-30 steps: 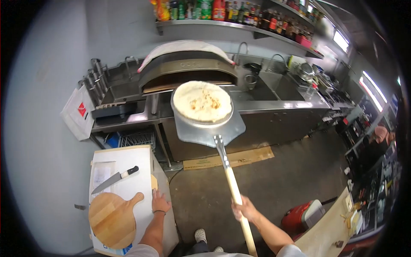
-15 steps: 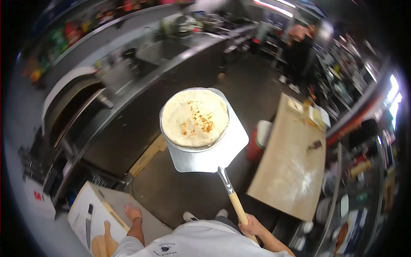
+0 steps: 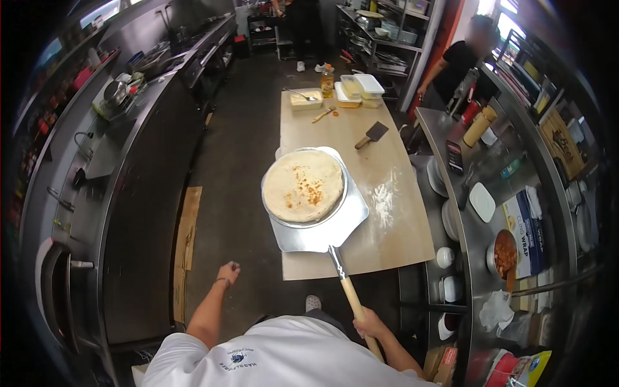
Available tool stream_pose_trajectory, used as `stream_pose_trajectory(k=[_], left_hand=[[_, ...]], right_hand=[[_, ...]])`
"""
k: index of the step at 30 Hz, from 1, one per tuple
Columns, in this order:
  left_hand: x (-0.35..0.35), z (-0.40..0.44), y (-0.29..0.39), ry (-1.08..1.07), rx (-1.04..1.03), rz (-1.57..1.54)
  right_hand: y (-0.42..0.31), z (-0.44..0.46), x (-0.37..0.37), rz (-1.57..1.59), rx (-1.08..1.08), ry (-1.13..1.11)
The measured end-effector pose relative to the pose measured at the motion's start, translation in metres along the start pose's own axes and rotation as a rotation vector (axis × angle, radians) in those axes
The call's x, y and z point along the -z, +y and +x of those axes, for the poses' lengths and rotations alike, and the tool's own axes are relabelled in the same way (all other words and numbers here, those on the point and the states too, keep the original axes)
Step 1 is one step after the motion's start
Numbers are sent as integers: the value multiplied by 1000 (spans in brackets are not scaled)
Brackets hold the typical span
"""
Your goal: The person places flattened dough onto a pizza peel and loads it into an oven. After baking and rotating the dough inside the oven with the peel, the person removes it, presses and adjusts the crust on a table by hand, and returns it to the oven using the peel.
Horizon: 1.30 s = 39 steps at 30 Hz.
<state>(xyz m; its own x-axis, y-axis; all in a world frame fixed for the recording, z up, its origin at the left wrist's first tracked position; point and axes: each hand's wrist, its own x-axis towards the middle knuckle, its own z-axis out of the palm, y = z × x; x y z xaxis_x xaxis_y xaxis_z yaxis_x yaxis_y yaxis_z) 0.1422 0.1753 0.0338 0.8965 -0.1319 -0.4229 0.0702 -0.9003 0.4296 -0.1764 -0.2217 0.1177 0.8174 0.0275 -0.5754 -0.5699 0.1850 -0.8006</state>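
My right hand [image 3: 369, 324] is wrapped round the wooden handle of a metal peel [image 3: 351, 226]. On the peel's blade sits a round pan [image 3: 345, 200] with a flat, pale baked dough [image 3: 303, 185] in it, browned in spots near its middle. From this view the blade overlaps the floured wooden table; whether it touches the table I cannot tell. My left hand [image 3: 230, 271] hangs at the lower left over the floor, its fingers loosely curled, with nothing visible in it.
The wooden table [image 3: 403, 238] bears a scraper [image 3: 372, 135], a brush [image 3: 324, 115], tubs and a bottle [image 3: 327, 81]. Steel shelving [image 3: 474, 242] with a bowl of red food [image 3: 505, 255] stands right. A person [image 3: 454, 68] is behind it. The sink counter runs along the left.
The view has swung right from the oven to the wooden table, and the peel with the dough has come along. My left hand has left the white worktop and its fingers have curled.
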Motion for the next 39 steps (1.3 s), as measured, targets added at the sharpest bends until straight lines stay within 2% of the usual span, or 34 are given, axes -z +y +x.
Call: stream_pose_trajectory(k=[4,8,10,12,13,15,16,18,19,20,21,24,28,30,31,33,37,39], left_hand=[[2,31,70,-26,-2,24],[-7,59,100,-75,-61,-37],[-11,77,112,-84,-75,-64],[-17,89,119,100,-113,-110],[-22,98,132,84,-116,-102],[-20,117,145,277,-221,-203],[-17,124,156,259,-226,-195],[1,133,183,369,-382,-299],[10,141,197,354,-380,-300],[13,149,219,351,-513,-268],[16,161,233,349,-644,-239],[21,198,275,255,-826,-145],[13,239,335,128,-852,-54],[1,253,354,205,-998,36],[2,256,363,138,-994,44],[-3,262,360,159,-955,92],[-20,265,358,138,-923,237],[-24,266,352,129,-903,226]], right_hand=[[19,11,25,30,-18,49],[59,28,30,107,-68,82],[67,39,37,28,-87,193],[75,54,49,81,-139,216],[69,55,61,110,-183,213],[59,62,69,8,-285,211],[55,66,74,-29,-320,201],[39,71,82,-652,-367,276],[8,69,81,-633,-395,401],[-27,66,92,-620,-422,523],[-62,71,93,-599,-278,596],[-147,134,89,-612,158,839],[-209,277,97,-820,501,831],[-248,334,92,-878,514,777],[-253,366,99,-917,565,747],[-242,423,99,-1076,637,785],[-243,441,107,-1165,577,757],[-237,442,108,-1098,575,642]])
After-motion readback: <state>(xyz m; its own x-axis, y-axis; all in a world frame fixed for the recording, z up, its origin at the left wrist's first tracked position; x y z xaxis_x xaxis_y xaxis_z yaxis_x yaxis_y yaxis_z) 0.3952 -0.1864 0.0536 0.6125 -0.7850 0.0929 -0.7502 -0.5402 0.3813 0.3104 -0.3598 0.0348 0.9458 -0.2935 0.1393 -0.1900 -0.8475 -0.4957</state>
